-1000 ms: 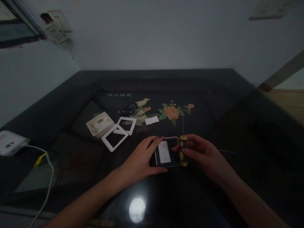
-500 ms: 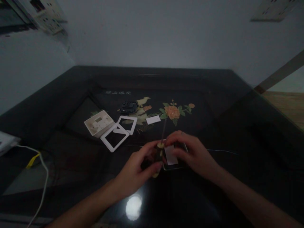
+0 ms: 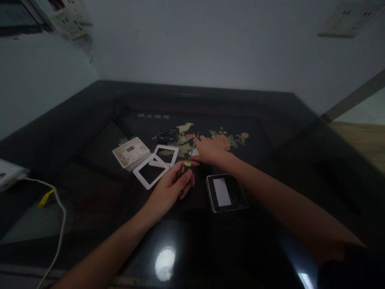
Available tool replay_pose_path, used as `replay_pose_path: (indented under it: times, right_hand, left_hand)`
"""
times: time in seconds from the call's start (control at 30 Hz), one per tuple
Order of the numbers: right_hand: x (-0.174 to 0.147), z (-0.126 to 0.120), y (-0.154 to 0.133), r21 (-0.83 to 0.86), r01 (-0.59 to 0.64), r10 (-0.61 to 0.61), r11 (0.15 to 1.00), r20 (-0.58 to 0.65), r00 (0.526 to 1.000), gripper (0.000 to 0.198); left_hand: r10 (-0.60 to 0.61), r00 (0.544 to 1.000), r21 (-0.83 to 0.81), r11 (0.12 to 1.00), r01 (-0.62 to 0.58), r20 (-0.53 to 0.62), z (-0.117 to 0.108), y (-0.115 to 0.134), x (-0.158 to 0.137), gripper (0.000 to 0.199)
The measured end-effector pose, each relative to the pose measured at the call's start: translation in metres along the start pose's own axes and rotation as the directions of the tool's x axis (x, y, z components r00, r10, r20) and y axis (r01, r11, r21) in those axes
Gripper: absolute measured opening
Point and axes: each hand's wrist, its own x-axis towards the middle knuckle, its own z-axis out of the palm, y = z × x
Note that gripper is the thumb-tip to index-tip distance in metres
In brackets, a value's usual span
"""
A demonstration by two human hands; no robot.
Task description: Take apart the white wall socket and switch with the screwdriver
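Note:
In the head view, my left hand (image 3: 177, 184) is closed around the handle of a screwdriver (image 3: 194, 146), its metal shaft pointing up and away. Beyond it, my right hand (image 3: 209, 148) reaches over a white card (image 3: 195, 152) on the table, thumb and fingers apart around it; most of the card is hidden. Nearer to me and to the right lies a flat dark panel with a pale rim (image 3: 241, 204), with a white rectangle (image 3: 221, 192) on it.
Left of my hands are a white box-like housing (image 3: 131, 153), two white frames (image 3: 147, 182) overlapping each other, and a black plastic part (image 3: 168, 134). A white device (image 3: 10, 174) with a white cable (image 3: 61, 228) sits at the left edge. The glossy dark table (image 3: 99, 96) meets a wall.
My right hand has left the dark panel and moved up and left to the white card. The screwdriver, in my left hand, has shifted left and away from the panel.

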Motion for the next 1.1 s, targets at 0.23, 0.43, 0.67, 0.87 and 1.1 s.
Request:
replay_pose_path:
  times: [0.23,0.43,0.67,0.87,1.1]
  right_hand:
    - [-0.013,-0.004,0.028,0.122,0.231,-0.23,0.965,-0.019,0.973,0.06]
    - [-0.075,-0.01,0.046,0.257,0.167,-0.124,0.952,-0.175,0.977,0.039]
    - [-0.165,0.007,0.038,0.371,0.205,-0.181,0.906,-0.098,0.979,0.084]
    - [-0.162,0.017,0.031,0.435,0.171,-0.138,0.884,-0.107,0.985,0.077]
    - [-0.164,0.022,0.032,0.453,0.205,-0.147,0.868,-0.161,0.976,0.076]
  left_hand:
    - [0.059,0.996,0.449,0.89,-0.083,0.068,-0.016,0.006,0.003,0.019]
    - [0.127,0.984,0.7,0.69,-0.181,0.129,-0.032,0.018,-0.009,0.019]
    - [0.115,0.966,0.755,0.606,-0.253,0.231,-0.051,0.004,-0.028,0.023]
    - [0.132,0.966,0.794,0.551,-0.257,0.221,-0.046,0.001,-0.031,0.017]
    - [0.249,0.937,0.795,0.502,-0.34,0.244,-0.047,0.002,-0.033,0.019]
